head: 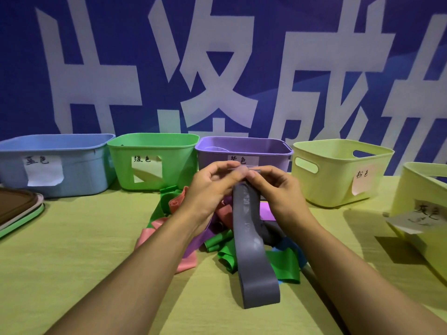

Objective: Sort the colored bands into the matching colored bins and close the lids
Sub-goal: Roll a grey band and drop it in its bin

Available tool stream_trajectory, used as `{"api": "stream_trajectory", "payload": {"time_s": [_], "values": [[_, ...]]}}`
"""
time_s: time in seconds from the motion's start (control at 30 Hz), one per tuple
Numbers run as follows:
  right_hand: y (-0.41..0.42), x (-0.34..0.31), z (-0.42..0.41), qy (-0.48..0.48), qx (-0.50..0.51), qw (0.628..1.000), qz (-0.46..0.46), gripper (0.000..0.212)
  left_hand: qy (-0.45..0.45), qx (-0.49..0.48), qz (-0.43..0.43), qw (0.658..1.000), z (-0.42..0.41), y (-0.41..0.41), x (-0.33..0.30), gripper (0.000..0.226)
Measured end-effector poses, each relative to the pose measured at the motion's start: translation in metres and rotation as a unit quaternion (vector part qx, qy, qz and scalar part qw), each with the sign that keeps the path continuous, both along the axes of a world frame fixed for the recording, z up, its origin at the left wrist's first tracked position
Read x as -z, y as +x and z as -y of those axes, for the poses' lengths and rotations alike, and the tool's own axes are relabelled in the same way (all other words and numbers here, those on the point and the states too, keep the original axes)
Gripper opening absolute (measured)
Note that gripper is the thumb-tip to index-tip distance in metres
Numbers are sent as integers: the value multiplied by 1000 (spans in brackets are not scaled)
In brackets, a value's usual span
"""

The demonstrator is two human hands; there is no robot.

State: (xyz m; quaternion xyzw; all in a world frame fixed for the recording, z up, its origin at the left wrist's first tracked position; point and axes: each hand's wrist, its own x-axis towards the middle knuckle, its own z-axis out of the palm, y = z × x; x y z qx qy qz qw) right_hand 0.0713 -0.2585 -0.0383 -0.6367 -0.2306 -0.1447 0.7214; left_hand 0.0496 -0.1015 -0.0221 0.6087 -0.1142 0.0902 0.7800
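- Forearms reach in from the bottom edge over a yellow-green tabletop point(72, 274), both bare.
- Nearest of the task's things is a grey band point(254, 257), a wide flat loop; its lower end rests on the tabletop and its upper end is lifted.
- Around and under it lies a pile of bands point(217, 238) in pink, green, purple and blue, tangled together at the middle of the tabletop.
- Both hands meet above the pile: the left hand point(208, 189) and the right hand point(278, 192) each pinch the top edge of the grey band with curled fingers, fingertips almost touching.
- At the left edge sits a stack of lids point(17, 211), brown on top, green at the bottom.
- Beyond the hands stand 5 open bins, each with a handwritten paper label: a blue bin point(79, 165), a green bin point(174, 160), a purple bin point(273, 151) straight behind the hands, a pale yellow bin point(333, 180), and another pale yellow bin point(416, 201) cut off at the right edge, tilted and nearer than the rest.
- Farthest back hangs a blue banner point(121, 56) with large white characters.
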Motion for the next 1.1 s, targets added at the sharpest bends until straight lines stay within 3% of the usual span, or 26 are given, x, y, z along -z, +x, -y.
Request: {"api": "stream_trajectory", "payload": {"time_s": [0.13,0.33,0.57,0.7,1.1], "values": [[-2,-1,0,-6,-1,1000,13,17,41,-4,-33,999,2,-4,-1,51],[0,0,0,-11,-9,1000,12,26,51,-13,-15,999,2,-1,3,31],[0,0,0,-40,35,995,-90,60,39,-5,7,999,2,1,4,17],[-2,-3,0,-49,56,993,-90,68,37,0,18,999,2,5,6,5],[3,3,-1,-21,22,999,-27,27,27,3,39,999,-3,9,9,26]]}}
